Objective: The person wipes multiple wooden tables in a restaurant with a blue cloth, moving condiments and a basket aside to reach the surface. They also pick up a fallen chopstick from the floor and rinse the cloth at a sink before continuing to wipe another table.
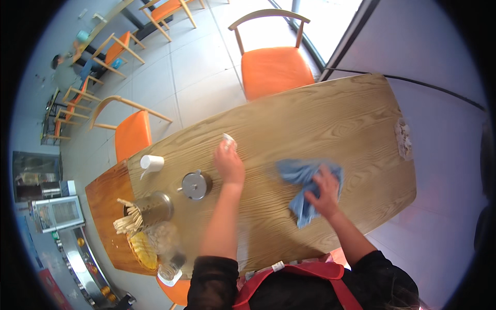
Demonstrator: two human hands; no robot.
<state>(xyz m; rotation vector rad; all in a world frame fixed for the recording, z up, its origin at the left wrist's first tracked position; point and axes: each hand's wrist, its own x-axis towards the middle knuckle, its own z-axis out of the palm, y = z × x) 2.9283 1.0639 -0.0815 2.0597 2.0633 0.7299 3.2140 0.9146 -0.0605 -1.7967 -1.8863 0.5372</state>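
Note:
A wood-grain table (271,128) spans the view before me. Beneath the spread fingers of my right hand (324,190) lies a crumpled blue cloth (302,172), blurred at its left edge and pressed to the tabletop. My left hand (229,162) is closed around a small white piece that looks like tissue (229,138), mostly hidden by the fingers. Left of that forearm stands a lidded metal pot (195,186) with a small spout. Farther left are a white paper roll or cup (154,163) and a perforated metal holder (157,209) with wooden chopsticks (130,221).
A wicker basket (141,252), a glass jar (169,271) and a clear bag (162,236) crowd the near left. A clear box of white pieces (403,139) sits at the right edge. Orange chairs (275,71) (133,131) stand along the far side. A person (66,75) sits at the back left.

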